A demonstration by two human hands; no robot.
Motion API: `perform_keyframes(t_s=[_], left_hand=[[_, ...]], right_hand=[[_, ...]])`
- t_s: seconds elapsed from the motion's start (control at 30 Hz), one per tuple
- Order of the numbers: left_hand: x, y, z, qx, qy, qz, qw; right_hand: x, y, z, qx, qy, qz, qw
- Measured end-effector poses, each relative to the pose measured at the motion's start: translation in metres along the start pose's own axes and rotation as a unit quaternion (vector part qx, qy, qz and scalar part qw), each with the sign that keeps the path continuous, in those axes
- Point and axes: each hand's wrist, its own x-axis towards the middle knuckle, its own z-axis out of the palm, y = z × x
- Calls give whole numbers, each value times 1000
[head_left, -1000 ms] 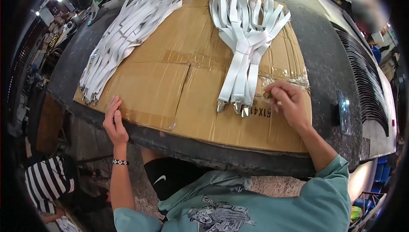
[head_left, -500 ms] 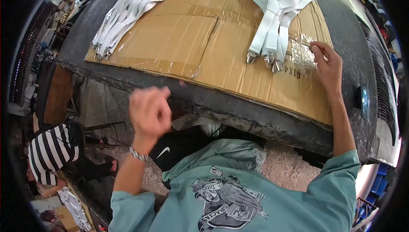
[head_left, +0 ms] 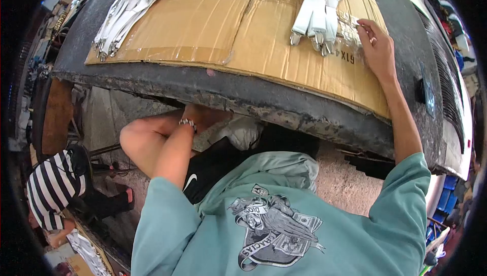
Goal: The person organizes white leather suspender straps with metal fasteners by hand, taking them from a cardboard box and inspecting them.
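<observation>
- The left arm is bent at the elbow, its forearm rising from the sleeve to the near edge of the table (head_left: 243, 98), a bracelet (head_left: 187, 124) at the wrist.
- The left hand (head_left: 207, 117) is below that edge, in shadow, near a pale plastic bag (head_left: 241, 132); its fingers are too hidden to tell how open they are or whether they hold anything.
- The right arm reaches up along the right side of the cardboard sheet (head_left: 193, 27), its forearm crossing the sheet's near right corner.
- The right hand (head_left: 378, 50) is over the sheet's right edge, thumb and index finger bent close together beside clear tape, a ring on one finger; whether anything small is between the tips cannot be made out.
- Just left of that hand, the right bundle of white suspenders (head_left: 315, 15) lies with its metal clips (head_left: 318, 41) towards the near edge; the top of the view cuts it off.
- The left bundle of white suspenders (head_left: 133, 10), also cut off, slants down to the near left corner.
- A phone (head_left: 429, 93) lies near the table's right edge.
</observation>
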Motion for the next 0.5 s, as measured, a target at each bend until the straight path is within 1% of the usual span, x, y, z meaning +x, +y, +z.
perform_keyframes(t_s=[0.1, 0.17, 0.3, 0.37, 0.47, 0.5], left_hand=[[17, -21, -7, 8, -1, -15, 1000], [16, -32, -10, 12, 13, -34, 999], [-14, -35, -7, 12, 50, -45, 998], [-40, -24, 1, -14, 33, -23, 999], [-71, 6, 15, -43, -8, 27, 999], [-74, 15, 20, -43, -22, 42, 998]], right_hand=[[-2, -6, 1, -45, 15, -56, 997], [-2, -4, 3, -56, 15, -68, 996], [-1, -4, 2, -91, 28, -102, 990], [-2, -1, 5, -101, 17, -104, 989], [-2, -1, 5, -121, -1, -73, 990], [-3, 3, 7, -133, 15, -80, 988]])
